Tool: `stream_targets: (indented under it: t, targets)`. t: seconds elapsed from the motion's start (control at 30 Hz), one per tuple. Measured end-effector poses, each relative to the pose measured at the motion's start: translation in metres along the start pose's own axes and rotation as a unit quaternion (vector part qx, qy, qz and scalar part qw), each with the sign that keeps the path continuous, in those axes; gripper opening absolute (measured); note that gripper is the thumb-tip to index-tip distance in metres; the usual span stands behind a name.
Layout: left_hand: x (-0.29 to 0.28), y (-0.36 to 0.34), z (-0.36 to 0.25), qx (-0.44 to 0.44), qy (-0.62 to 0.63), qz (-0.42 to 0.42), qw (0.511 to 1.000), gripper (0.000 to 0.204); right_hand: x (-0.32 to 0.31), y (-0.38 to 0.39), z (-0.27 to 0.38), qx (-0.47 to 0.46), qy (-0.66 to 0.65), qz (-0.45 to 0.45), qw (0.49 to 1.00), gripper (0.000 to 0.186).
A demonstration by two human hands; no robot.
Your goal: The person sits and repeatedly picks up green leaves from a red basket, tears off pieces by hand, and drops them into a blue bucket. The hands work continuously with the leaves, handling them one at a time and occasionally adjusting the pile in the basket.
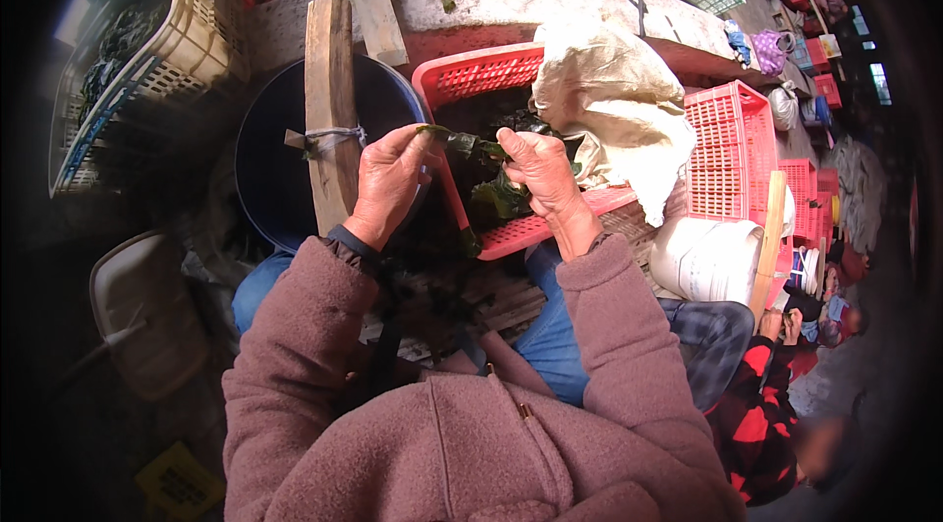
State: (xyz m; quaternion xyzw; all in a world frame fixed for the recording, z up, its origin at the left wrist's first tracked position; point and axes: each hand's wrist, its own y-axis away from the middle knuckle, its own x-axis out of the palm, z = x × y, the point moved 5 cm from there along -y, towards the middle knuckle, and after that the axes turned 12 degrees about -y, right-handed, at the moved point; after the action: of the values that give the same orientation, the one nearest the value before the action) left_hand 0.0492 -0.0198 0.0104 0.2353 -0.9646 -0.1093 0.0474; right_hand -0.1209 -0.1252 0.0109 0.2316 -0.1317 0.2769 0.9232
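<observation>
My left hand (386, 183) and my right hand (545, 178) are closed on a dark green strip of leafy seaweed (464, 143), stretched between their pinched fingers. Below it, more dark seaweed (496, 198) lies in a red plastic crate (476, 75). A cream cloth sack (609, 105) drapes over that crate's right part. Left of my left hand, an upright-looking wooden plank (329, 100), tied with cord, lies across a dark blue barrel (263, 159).
A pale crate of seaweed (196, 21) stands left; red crates (727, 149), a white bucket (702, 257) and a wooden slat (769, 227) stand right. A concrete ledge (491, 1) runs behind. A person in red and black (766, 404) is at lower right.
</observation>
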Motion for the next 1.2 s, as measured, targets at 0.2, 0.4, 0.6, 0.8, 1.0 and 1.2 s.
stream_targets:
  t: [0.2,0.4,0.6,0.8,1.0,1.2]
  targets:
    - [-0.011,0.005,-0.033,0.208,-0.305,0.021,0.929,0.031,0.006,0.008,0.010,-0.008,0.139,0.049,0.989,0.016]
    - [0.001,0.007,-0.024,0.206,-0.320,0.109,0.918,0.032,0.037,0.024,0.010,0.028,0.153,0.142,0.978,0.010]
    - [-0.007,0.011,-0.009,0.090,-0.206,0.102,0.969,0.040,0.042,0.021,0.019,-0.022,0.228,0.155,0.961,0.010]
    - [-0.023,0.018,-0.013,0.059,-0.259,0.101,0.959,0.031,0.040,0.012,0.017,0.016,0.193,0.133,0.972,0.010]
    - [-0.050,0.039,-0.041,0.151,-0.390,0.163,0.893,0.019,0.085,0.006,0.002,0.022,0.211,0.231,0.950,0.009]
    - [-0.112,0.055,-0.045,0.133,-0.337,0.049,0.931,0.011,0.140,-0.006,-0.009,-0.046,0.285,0.325,0.901,0.013]
